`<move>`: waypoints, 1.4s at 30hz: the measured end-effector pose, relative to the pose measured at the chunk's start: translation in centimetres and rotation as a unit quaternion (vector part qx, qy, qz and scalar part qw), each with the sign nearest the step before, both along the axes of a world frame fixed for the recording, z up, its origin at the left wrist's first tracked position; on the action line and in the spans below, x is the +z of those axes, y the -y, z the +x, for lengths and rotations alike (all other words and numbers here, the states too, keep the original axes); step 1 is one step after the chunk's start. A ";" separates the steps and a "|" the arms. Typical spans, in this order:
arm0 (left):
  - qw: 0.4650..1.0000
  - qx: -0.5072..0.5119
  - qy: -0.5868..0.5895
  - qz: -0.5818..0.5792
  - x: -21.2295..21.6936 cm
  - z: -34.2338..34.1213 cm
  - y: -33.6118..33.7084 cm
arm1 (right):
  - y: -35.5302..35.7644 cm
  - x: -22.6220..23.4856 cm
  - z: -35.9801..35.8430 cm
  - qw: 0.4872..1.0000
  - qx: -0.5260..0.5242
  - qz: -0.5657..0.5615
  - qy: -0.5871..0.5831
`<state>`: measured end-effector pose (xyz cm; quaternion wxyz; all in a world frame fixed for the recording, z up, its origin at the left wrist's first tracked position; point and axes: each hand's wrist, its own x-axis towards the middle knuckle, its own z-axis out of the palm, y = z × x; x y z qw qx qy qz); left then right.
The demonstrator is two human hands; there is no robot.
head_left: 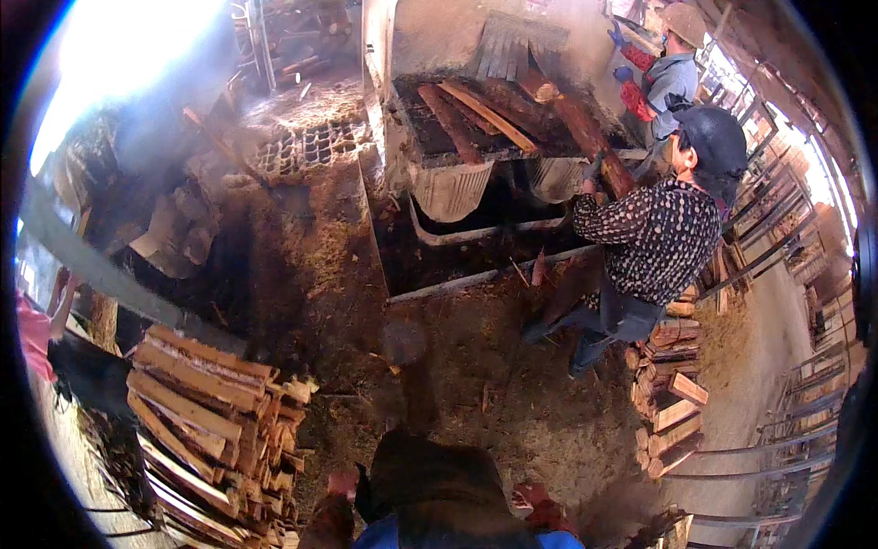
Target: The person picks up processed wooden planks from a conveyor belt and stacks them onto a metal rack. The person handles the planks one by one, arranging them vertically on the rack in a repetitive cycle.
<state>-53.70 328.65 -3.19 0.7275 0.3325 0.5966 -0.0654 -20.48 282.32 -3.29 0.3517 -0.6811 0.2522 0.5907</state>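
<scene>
My left hand (342,485) is low in the view beside my dark apron, closest to a tall stack of split firewood (197,393). On the apron's other side my right hand (529,499) hangs above the dirt floor. Both look reddish and small here, and their fingers are too blurred to read. Nothing can be made out in either one.
Ahead stands a dark workbench (416,114) bearing planks (489,114) and a log (581,123), which a person in a dotted shirt (654,233) grips. Another person (672,78) works beyond. Stacked wood (677,412) lines the right; a beam (101,265) crosses the left.
</scene>
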 end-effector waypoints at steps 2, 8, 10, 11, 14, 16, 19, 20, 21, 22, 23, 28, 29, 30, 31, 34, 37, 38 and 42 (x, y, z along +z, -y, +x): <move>0.975 0.111 0.124 -0.145 0.1 4.3 -5.5 | 0.8 -0.8 -1.2 0.999 -0.034 0.016 0.029; 0.990 0.001 0.138 0.030 7.1 20.3 -14.6 | -6.2 3.6 3.9 0.998 0.000 -0.017 0.068; 0.988 -0.044 0.085 0.121 10.7 24.2 -15.4 | -7.1 0.1 6.2 0.995 -0.071 0.042 0.051; 0.989 0.020 0.141 0.045 10.8 24.9 -16.1 | -7.3 -1.5 7.5 0.991 -0.106 0.070 0.042; 0.988 0.029 0.134 0.067 8.3 25.7 -16.7 | -11.2 -3.2 14.4 0.920 0.313 0.090 0.218; 0.986 0.034 0.089 0.137 12.6 29.8 -13.7 | -15.1 -3.7 19.1 0.993 0.010 0.054 0.106; 0.971 -0.041 -0.016 0.234 14.4 32.2 -12.0 | -21.9 -3.8 26.5 0.963 0.025 0.184 0.196; 0.978 -0.024 -0.014 0.207 12.4 32.1 -12.3 | -24.0 -3.4 28.8 0.947 0.025 0.225 0.228; 0.984 -0.004 -0.013 0.176 9.7 31.3 -12.6 | -26.1 -3.1 30.8 0.929 0.030 0.262 0.259; 0.989 0.021 -0.015 0.146 7.9 30.9 -13.0 | -28.6 -3.2 32.5 0.917 0.072 0.260 0.293; 0.977 -0.033 0.013 0.209 11.7 34.0 -13.7 | -29.7 -3.2 34.7 0.903 0.103 0.244 0.337; 0.978 -0.060 0.021 0.200 3.8 33.4 -20.0 | -40.8 2.3 37.1 0.853 0.275 0.116 0.427; 0.976 -0.072 0.037 0.204 2.8 34.5 -20.9 | -41.5 2.8 37.4 0.847 0.276 0.104 0.443; 0.973 -0.079 0.049 0.211 2.4 35.2 -21.8 | -42.9 3.4 37.5 0.840 0.278 0.097 0.456; 0.969 -0.082 0.074 0.220 5.3 38.5 -22.8 | -44.5 4.2 37.0 0.845 0.269 0.100 0.451; 0.960 -0.093 0.131 0.230 10.3 45.0 -27.0 | -46.9 6.0 35.9 0.859 0.238 0.089 0.444; 0.947 -0.100 0.198 0.231 9.5 48.7 -30.5 | -48.6 6.4 37.5 0.855 0.225 0.066 0.463; 0.942 -0.103 0.221 0.228 9.1 49.9 -31.3 | -48.8 7.0 38.7 0.842 0.234 0.051 0.483; 0.889 -0.174 0.281 0.317 11.6 54.4 -35.3 | -53.7 13.3 41.1 0.778 0.174 0.064 0.600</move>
